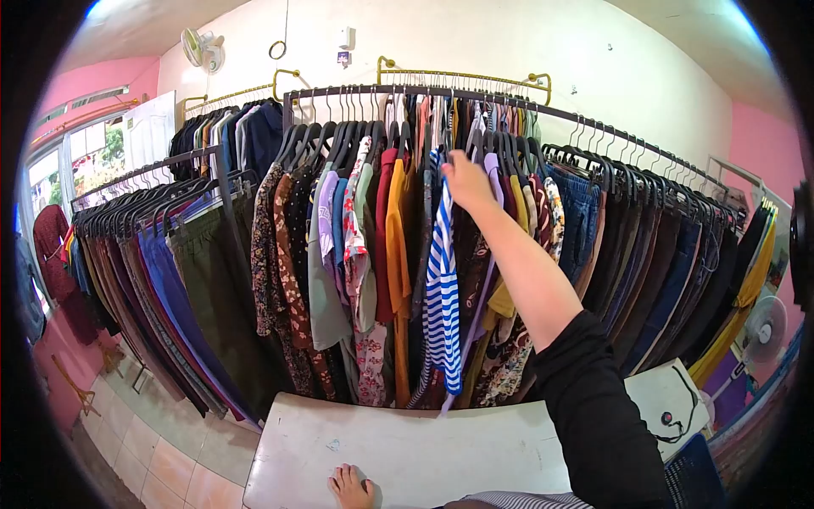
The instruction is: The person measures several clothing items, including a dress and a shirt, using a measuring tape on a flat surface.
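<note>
My right hand [466, 181] is stretched up to the clothes rack, its fingers closed at the shoulder of a blue-and-white striped shirt [443, 297]. The shirt hangs among other garments, and the hand hides part of its top and hanger. Beside it on the left are a mustard garment [395, 229] and a dark red one [386, 254]; a lilac garment [493, 182] hangs to the right. My left hand [351, 488] lies on the white table [407, 441] near its front edge, fingers apart, holding nothing.
A dark rack rail [500, 103] runs above the table, with jeans [574, 229] and dark trousers further right. Another row of trousers [203, 271] hangs at the left. A black cable [674, 428] lies on the table's right end, near a standing fan [763, 327].
</note>
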Motion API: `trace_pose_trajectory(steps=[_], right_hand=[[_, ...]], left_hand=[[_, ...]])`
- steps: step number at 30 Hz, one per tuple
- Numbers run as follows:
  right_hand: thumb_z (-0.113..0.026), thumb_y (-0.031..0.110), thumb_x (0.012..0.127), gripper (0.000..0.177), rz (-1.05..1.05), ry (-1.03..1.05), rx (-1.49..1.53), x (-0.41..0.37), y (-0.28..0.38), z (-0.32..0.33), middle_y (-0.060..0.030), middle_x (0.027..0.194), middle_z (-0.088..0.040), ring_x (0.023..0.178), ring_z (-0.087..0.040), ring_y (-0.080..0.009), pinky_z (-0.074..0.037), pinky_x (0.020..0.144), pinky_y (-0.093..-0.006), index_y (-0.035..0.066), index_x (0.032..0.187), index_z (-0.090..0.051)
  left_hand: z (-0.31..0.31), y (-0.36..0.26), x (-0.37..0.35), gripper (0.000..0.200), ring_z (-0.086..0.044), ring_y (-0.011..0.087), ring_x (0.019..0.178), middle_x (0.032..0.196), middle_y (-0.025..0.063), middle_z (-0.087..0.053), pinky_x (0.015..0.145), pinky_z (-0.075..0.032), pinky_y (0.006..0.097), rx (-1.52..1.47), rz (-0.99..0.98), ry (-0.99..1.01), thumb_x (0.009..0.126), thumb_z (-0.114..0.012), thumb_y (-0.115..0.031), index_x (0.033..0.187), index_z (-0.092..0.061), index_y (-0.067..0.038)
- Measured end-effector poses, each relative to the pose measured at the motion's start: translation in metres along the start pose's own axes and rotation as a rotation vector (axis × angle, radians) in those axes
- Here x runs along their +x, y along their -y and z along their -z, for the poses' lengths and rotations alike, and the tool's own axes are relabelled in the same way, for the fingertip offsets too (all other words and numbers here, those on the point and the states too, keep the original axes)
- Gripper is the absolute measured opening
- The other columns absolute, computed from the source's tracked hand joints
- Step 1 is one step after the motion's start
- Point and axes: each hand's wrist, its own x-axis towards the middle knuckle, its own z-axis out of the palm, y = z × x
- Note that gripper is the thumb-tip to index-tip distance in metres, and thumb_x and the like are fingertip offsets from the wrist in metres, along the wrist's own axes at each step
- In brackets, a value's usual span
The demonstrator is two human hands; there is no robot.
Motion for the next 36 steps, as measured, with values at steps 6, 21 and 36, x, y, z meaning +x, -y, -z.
trace_pose_trajectory(steps=[6, 21, 36], right_hand=[[-0.051, 0.009, 0.087, 0.011, 0.144, -0.283, -0.56, 0.0, -0.042, -0.003, -0.0187, 0.087, -0.063, 0.083, -0.065, -0.0338, -0.055, 0.07, -0.041, 0.003, 0.097, -0.053], [-0.051, 0.006, 0.085, 0.03, 0.04, -0.208, -0.144, -0.057, -0.007, 0.089, -0.0282, 0.093, -0.064, 0.089, -0.061, -0.0468, -0.046, 0.08, -0.0546, 0.0, 0.114, -0.045], [-0.062, 0.009, 0.087, 0.014, 0.02, -0.054, 0.033, -0.333, -0.072, 0.3, -0.0175, 0.069, -0.058, 0.063, -0.06, -0.0363, -0.044, 0.057, -0.0374, 0.0, 0.096, -0.055]], left_hand=[[0.021, -0.004, 0.007, 0.059, -0.023, 0.0344, 0.142, 0.151, 0.0141, -0.034, 0.115, -0.013, 0.0564, -0.08, 0.002, -0.016, 0.092, -0.047, -0.033, 0.143, -0.039, -0.005], [0.008, 0.0, 0.0, 0.059, -0.029, 0.0373, 0.138, 0.146, 0.0186, -0.038, 0.113, -0.016, 0.0569, -0.102, -0.034, -0.126, 0.086, -0.052, -0.033, 0.136, -0.045, -0.003], [-0.015, -0.035, 0.01, 0.067, -0.027, 0.0387, 0.139, 0.144, 0.0216, -0.039, 0.112, -0.02, 0.0559, -0.164, 0.211, -0.055, 0.077, -0.062, -0.032, 0.134, -0.045, -0.002]])
